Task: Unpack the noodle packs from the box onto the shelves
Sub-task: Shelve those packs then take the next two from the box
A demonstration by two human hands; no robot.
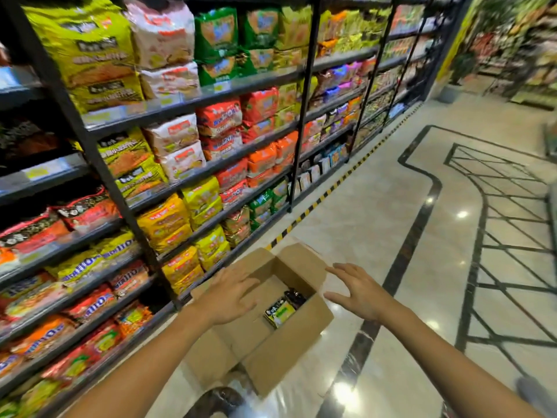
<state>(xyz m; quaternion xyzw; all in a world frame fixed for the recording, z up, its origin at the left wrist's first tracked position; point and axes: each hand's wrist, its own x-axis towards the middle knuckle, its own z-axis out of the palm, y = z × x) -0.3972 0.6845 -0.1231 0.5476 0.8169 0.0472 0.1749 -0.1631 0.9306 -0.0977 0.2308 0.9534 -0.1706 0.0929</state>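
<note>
Looking down from head cam: cardboard box (272, 324) sits open on glossy floor (370, 206), flaps out, just beside the shelves (193, 104) at left, which are packed w/ noodle packs top to bottom. Inside box, 2 packs show: a yellow-green pack (278, 312) and a dark pack (294, 297) behind it, touching. Left hand (232, 295) hovers over box's left flap, fingers spread, gripping nothing. Right hand (358, 292) hovers by right flap, fingers straight, also empty.
</note>
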